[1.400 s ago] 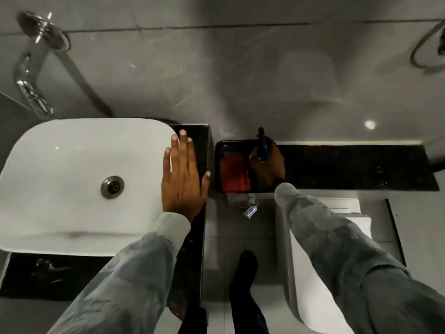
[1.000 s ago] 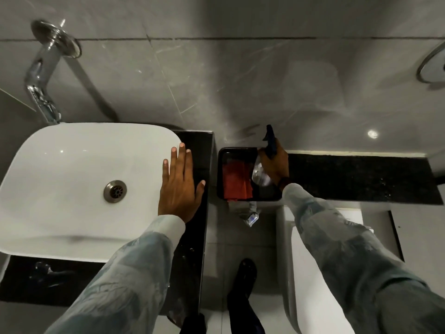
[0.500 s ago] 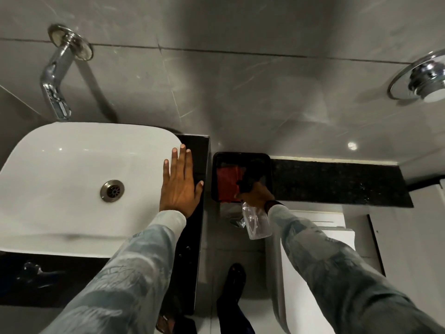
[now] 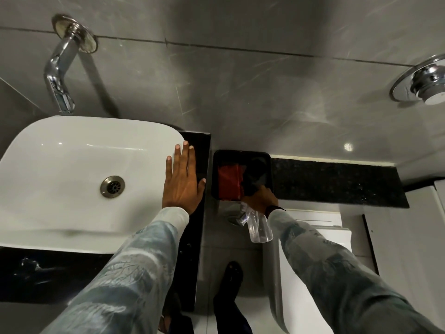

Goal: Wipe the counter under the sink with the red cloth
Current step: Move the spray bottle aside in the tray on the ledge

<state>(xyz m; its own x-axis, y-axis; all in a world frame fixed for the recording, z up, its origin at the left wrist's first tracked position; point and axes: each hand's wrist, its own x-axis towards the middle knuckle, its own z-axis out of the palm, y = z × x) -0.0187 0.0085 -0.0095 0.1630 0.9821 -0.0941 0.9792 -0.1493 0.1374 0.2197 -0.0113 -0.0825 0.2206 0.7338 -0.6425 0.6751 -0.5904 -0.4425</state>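
A folded red cloth [image 4: 228, 181] lies in the left half of a black tray [image 4: 242, 154] on a dark stone ledge. My right hand [image 4: 260, 198] is at the tray's near edge, shut on a clear spray bottle [image 4: 258, 229] with a dark head; the bottle body hangs down towards me. My left hand [image 4: 183, 183] rests flat with fingers spread on the right rim of the white sink [image 4: 72, 165] and the black counter [image 4: 199, 150] beside it.
A chrome tap [image 4: 59, 75] juts from the grey tiled wall above the sink. The dark ledge [image 4: 337, 179] runs right of the tray, above a white toilet cistern [image 4: 317, 227]. A chrome flush button [image 4: 426, 85] is on the wall at right. My dark shoe [image 4: 232, 273] stands on the floor.
My right hand pulled the spray bottle out of the tray towards me and tipped it so its body points down. The left hand stayed on the sink rim.
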